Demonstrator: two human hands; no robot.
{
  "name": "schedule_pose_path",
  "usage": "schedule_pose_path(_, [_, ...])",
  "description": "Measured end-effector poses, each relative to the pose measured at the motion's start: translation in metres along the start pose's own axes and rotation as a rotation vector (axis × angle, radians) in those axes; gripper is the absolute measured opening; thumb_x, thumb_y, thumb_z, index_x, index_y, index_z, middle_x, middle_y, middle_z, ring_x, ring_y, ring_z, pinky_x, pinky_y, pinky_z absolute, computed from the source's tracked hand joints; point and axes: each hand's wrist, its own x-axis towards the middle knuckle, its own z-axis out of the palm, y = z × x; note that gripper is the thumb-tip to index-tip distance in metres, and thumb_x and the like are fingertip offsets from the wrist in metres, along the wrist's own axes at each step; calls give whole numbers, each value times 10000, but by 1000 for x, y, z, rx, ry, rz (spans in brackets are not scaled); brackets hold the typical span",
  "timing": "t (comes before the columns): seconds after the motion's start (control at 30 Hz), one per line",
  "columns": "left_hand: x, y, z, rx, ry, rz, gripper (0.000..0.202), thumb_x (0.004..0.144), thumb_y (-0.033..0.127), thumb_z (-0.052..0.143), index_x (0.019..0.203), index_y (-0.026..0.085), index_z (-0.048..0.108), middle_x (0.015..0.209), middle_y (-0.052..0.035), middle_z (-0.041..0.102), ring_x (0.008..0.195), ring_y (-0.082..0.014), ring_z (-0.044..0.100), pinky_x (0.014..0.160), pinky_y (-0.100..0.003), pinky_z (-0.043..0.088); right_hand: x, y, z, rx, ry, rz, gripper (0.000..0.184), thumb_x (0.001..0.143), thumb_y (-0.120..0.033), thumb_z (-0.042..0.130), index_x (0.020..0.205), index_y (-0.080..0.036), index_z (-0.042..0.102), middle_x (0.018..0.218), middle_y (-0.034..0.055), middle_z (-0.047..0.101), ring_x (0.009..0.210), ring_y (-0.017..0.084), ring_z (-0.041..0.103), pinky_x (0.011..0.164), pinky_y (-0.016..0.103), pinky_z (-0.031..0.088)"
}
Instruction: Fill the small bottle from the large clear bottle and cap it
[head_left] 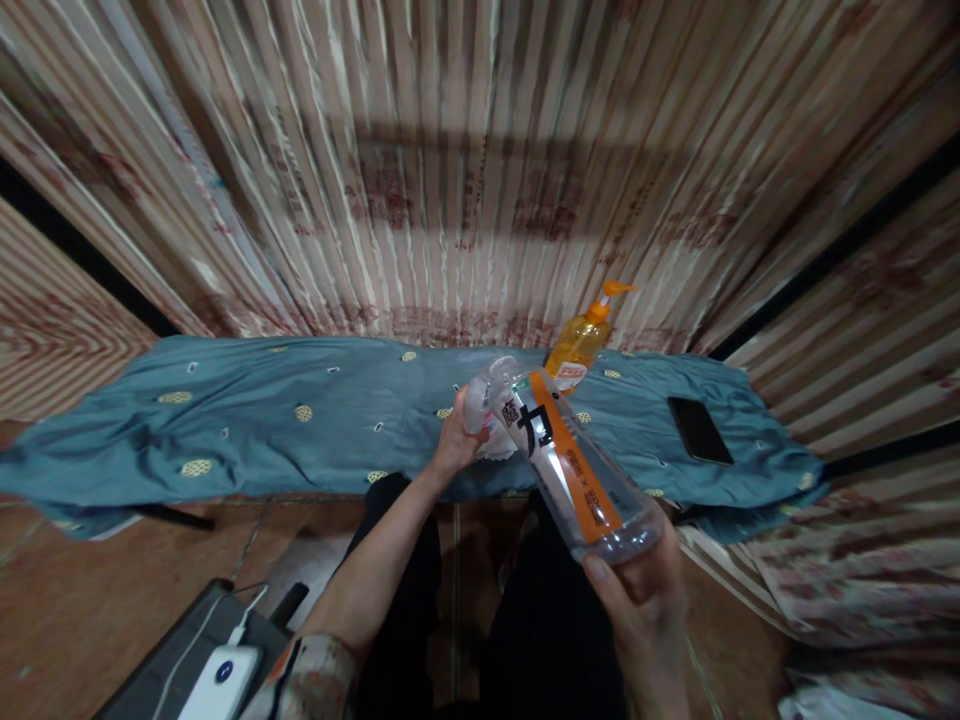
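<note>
At frame centre we hold the bottle (562, 460), long axis upper left to lower right: right hand (646, 592) fingers wrapped round the base, left hand (456, 440) fingers closed at the cap end.

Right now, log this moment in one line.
left hand: grips bottle top | right hand: holds bottle base | blue cloth: soap dispenser, phone

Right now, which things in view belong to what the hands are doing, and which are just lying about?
In hand: clear bottle, tilted, gripped by the left hand near its neck and the right hand at its base; white wad by the left hand.
Lying about: orange pump bottle and black phone on the blue cloth; white power bank.
</note>
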Motion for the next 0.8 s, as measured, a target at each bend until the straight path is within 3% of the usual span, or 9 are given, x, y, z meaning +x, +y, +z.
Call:
schedule_pose_path(0.27, [-1,7,-1,-23,-9,-7,806,669,189,709,1402,174,375,1088,-37,671,924,-202,634,867,-329,516,-6,-9,6,12,5,-5,882,683,-385,818,1434,-183,401,1314,165,614,1086,262,675,882,371,561])
schedule_pose_path(0.47, [1,0,0,-14,-11,9,813,669,210,707,1406,216,364,1109,-18,671,927,-190,639,878,-327,519,-8,-9,7,31,7,25,867,696,-375,818,1435,-201,399,1323,151,613,1079,247,675,894,361,552])
schedule_pose_path(0.8, [1,-10,4,-85,-24,44,846,700,264,739,1432,175,325,1237,-101,639,1101,-246,636,993,-375,497,-7,6,-6,-22,46,9,898,664,-408,830,1441,-231,416,1370,145,589,1195,290,623,952,394,523])
